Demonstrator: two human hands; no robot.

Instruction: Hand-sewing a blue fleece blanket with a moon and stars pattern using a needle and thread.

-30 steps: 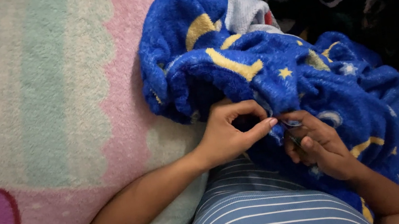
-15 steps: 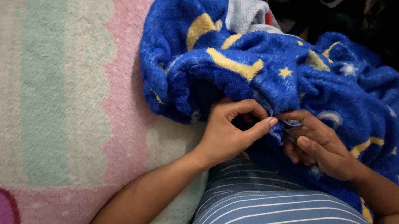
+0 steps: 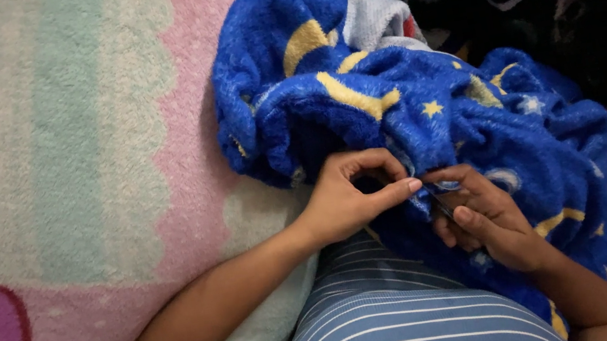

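Hardly moved since before: left hand (image 3: pixel 344 200) pinching a fold of the blue fleece (image 3: pixel 424 120), right hand (image 3: pixel 487 215) closed on it just beside, fleece heaped over the lap against a pink blanket (image 3: pixel 63 174), striped shirt (image 3: pixel 405 315) below.

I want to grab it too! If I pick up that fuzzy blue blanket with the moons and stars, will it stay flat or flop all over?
It would probably flop: the blue blanket already lies bunched in deep, soft folds. It likely feels light and squashy, since the left hand pinches its edge with just fingertips, with the right hand close beside. The fuzzy pile looks grippy rather than slippery.
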